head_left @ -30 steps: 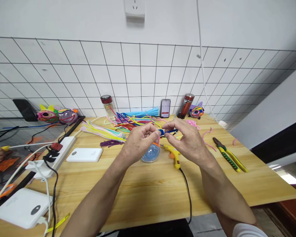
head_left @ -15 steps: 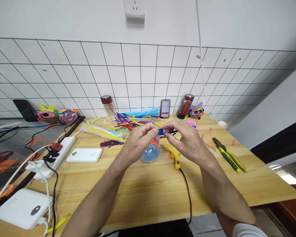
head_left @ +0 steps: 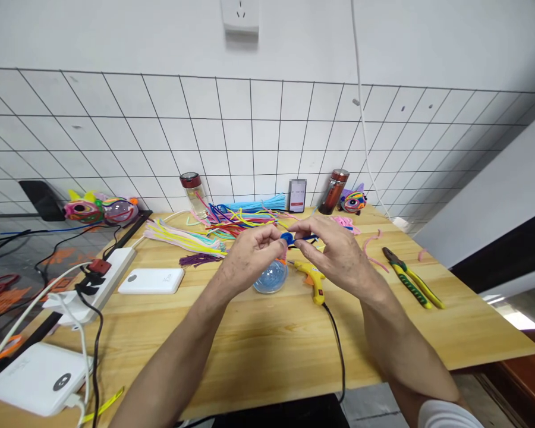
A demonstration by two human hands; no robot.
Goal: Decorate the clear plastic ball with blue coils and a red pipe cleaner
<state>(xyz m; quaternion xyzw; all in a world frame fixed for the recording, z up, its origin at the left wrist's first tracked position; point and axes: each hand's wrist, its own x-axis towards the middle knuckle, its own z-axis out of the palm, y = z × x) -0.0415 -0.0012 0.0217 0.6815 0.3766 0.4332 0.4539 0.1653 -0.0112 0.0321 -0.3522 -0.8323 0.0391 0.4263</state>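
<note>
A blue pipe cleaner [head_left: 287, 238], wound into a small flat coil at one end, is held up between my two hands above the table. My left hand [head_left: 254, 252] pinches the coil between thumb and fingers. Further along, my right hand [head_left: 327, 244] grips the straight part, whose loose end pokes out under the fingers. Just below my hands sits a clear plastic ball [head_left: 270, 277] with some orange and pink at its top. A yellow hot glue gun [head_left: 312, 280] lies under my right hand, its black cord running toward me.
Bundles of coloured pipe cleaners [head_left: 241, 217] lie behind my hands. Pliers [head_left: 412, 278] rest at right. Two flasks, a propped phone [head_left: 297, 196] and a decorated animal figure [head_left: 353, 201] stand along the wall. Power banks [head_left: 151, 280] and a cabled power strip [head_left: 100, 285] occupy the left.
The blue coil has turned to show more of its flat face between my fingers. Both hands keep nearly the same place, and the whole view has shifted slightly.
</note>
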